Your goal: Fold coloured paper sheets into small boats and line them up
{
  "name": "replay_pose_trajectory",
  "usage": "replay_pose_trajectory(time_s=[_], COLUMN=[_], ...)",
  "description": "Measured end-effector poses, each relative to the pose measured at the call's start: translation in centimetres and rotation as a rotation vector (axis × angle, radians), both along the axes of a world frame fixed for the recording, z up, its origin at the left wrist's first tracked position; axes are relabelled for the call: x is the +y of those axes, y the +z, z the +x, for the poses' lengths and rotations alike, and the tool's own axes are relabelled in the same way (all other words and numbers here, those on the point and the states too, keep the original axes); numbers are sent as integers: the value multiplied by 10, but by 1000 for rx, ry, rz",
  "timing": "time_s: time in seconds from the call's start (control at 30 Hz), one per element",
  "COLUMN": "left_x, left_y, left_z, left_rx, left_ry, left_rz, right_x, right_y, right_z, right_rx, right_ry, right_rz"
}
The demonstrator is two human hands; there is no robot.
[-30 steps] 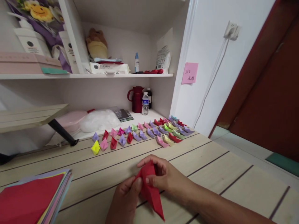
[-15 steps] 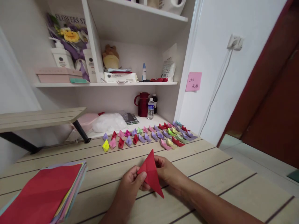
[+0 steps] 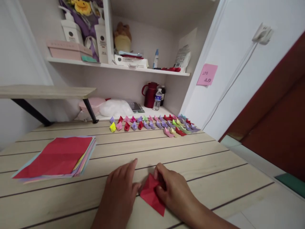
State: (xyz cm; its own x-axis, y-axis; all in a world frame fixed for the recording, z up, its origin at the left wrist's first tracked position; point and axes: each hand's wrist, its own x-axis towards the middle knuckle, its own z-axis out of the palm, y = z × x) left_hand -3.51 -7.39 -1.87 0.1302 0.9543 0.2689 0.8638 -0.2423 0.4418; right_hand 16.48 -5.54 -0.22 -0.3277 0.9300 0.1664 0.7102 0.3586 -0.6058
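Note:
A folded piece of red origami paper (image 3: 151, 194) lies on the wooden table, with a pointed top and a long sloping lower edge. My right hand (image 3: 173, 187) grips its right side, thumb and curled fingers closed on the paper. To the left, my left hand (image 3: 122, 184) rests palm down with its fingers stretched out. Its thumb tip is at the paper's left corner; whether it presses on it I cannot tell. Farther back stand rows of small folded paper boats (image 3: 158, 124) in red, pink, purple, yellow and green.
A stack of coloured paper sheets (image 3: 59, 156), red on top, lies at the left. Behind it is a raised wooden shelf with black legs (image 3: 89, 109). At the back stand a dark red jug (image 3: 150, 95) and a water bottle (image 3: 157, 100) in a white cabinet.
The red paper has come down from the air onto the table. My left hand has let go of it and flattened beside it; my right hand still holds it. The view has tilted down.

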Motion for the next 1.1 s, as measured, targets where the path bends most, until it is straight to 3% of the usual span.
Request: replay_pose_trajectory(time_s=[0.1, 0.2, 0.33, 0.5, 0.77, 1.0, 1.1], left_x=[-17, -24, -21, -16, -16, -16, -21], left_y=[-17, -20, -17, -16, -12, -2, 1], left_z=[2, 8, 12, 12, 13, 15, 20], left_rx=[48, 136, 327, 455, 484, 463, 506], left_ry=[-18, -90, -230, -242, -257, -309, -399], left_rz=[244, 374, 395, 507, 581, 607, 626], right_x=[-2, 0, 1, -2, -12, -15, -18], right_y=[-3, -5, -6, -2, 1, -4, -5], right_z=[0, 3, 7, 17, 30, 33, 39], right_rx=[-24, -31, -21, 58, -69, -57, -69], right_ry=[25, 48, 94, 221, 389, 405, 412], right_rz=[32, 52, 50, 86, 448, 409, 395])
